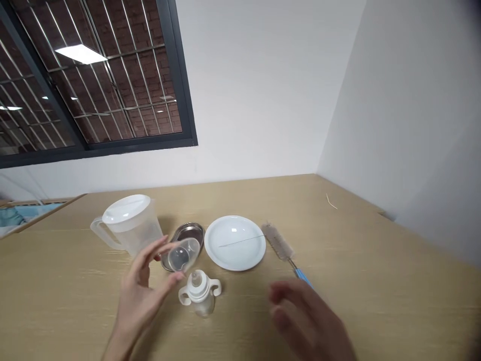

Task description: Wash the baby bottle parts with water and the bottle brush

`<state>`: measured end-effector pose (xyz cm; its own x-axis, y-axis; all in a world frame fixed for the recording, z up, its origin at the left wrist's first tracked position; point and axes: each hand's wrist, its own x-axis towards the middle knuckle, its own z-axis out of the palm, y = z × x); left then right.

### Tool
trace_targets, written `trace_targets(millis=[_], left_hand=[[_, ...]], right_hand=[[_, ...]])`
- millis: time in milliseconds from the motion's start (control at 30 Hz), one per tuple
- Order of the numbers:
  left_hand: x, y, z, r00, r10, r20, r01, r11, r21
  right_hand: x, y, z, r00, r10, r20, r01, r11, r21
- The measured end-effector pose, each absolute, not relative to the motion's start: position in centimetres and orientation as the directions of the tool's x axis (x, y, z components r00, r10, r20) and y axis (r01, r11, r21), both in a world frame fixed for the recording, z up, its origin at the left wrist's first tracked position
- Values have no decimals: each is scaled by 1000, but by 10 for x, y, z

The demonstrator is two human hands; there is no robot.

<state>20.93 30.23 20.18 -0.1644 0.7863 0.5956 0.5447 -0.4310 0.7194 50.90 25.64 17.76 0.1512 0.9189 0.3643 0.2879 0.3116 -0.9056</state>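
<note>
My left hand (145,288) pinches a clear plastic bottle cap (184,254) between thumb and fingers. The cap is tilted, held just above and left of a baby bottle (201,296) that stands upright on the table. This bottle has a white collar, two white side handles and a clear nipple showing on top. My right hand (310,318), blurred, hovers at the lower right with its fingers curved and apart from the thumb. Nothing shows in it. Nearest to it is the blue handle of a bottle brush (278,241).
A white plate (216,253) carries a thin wire-like brush (242,240). Behind the left hand are an oval metal tray (202,231) and a lidded plastic pitcher (137,230). A small pale strip (331,202) lies far right. Walls and a barred window (124,65) bound the wooden table (368,271).
</note>
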Motion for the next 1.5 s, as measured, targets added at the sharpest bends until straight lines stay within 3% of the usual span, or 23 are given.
trace_targets(millis=[133, 233, 367, 467, 733, 1067, 1267, 1500], left_hand=[[244, 274, 181, -211, 839, 502, 398, -395, 828], [251, 268, 166, -222, 853, 472, 391, -366, 845], [239, 279, 156, -169, 861, 479, 547, -323, 773], [233, 291, 148, -141, 907, 397, 526, -271, 806], [240, 298, 137, -48, 957, 285, 387, -245, 889], [240, 297, 131, -99, 956, 276, 451, -204, 869], [241, 295, 132, -99, 950, 296, 445, -224, 867], [240, 293, 131, -152, 928, 339, 526, -215, 823]], right_hand=[[445, 276, 196, -113, 910, 399, -85, 391, -916], [417, 281, 191, -143, 935, 325, -159, 303, -940], [416, 292, 191, -73, 952, 296, -55, 293, -955], [419, 304, 195, -66, 948, 311, 107, 316, -943], [403, 311, 196, -337, 912, 232, 339, 348, -874], [408, 321, 195, -438, 886, 153, 377, 335, -864], [408, 319, 194, -395, 907, 142, 460, 329, -825], [406, 316, 189, -359, 911, 200, 439, 354, -826]])
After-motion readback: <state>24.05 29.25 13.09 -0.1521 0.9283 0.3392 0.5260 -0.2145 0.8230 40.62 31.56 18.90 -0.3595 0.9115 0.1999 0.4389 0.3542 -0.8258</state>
